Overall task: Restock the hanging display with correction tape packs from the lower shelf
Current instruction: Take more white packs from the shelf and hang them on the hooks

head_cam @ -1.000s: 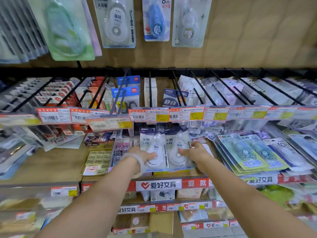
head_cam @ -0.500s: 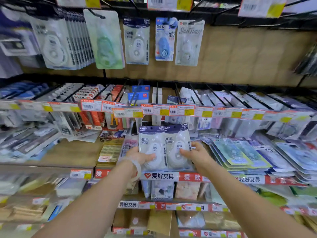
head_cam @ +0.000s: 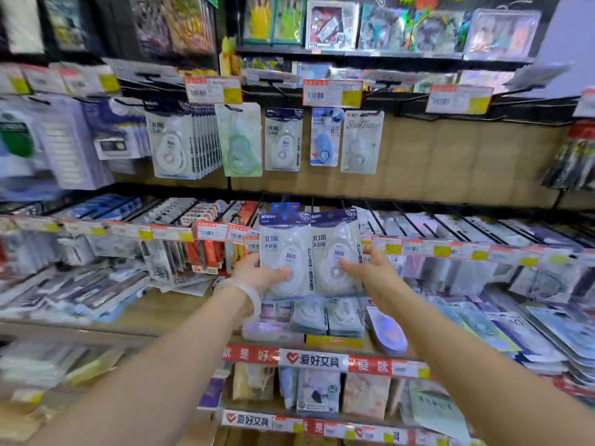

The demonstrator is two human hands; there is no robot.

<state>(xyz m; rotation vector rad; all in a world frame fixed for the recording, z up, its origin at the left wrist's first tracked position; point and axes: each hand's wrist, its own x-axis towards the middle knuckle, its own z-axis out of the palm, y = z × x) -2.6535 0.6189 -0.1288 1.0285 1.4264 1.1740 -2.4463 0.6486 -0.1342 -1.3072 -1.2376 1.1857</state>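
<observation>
I hold two white correction tape packs side by side in front of the middle row of hooks. My left hand point(head_cam: 257, 273) grips the left pack point(head_cam: 283, 246) and my right hand point(head_cam: 370, 270) grips the right pack point(head_cam: 335, 246). Both packs have dark blue headers and stand upright. High on the brown back panel hangs a single matching pack point(head_cam: 283, 140) on the hanging display, between a green pack point(head_cam: 239, 140) and a blue one point(head_cam: 325, 136). More matching packs point(head_cam: 325, 315) lie on the lower shelf below my hands.
A thick row of similar packs point(head_cam: 183, 140) hangs at the upper left. Price tags point(head_cam: 331, 93) sit on the hook ends above. Black hooks point(head_cam: 450, 223) with stationery stretch across the middle row. The red shelf strip point(head_cam: 314, 360) runs below.
Both hands have lifted the two packs up from the lower shelf. The view has tilted upward, bringing the upper hanging display into sight.
</observation>
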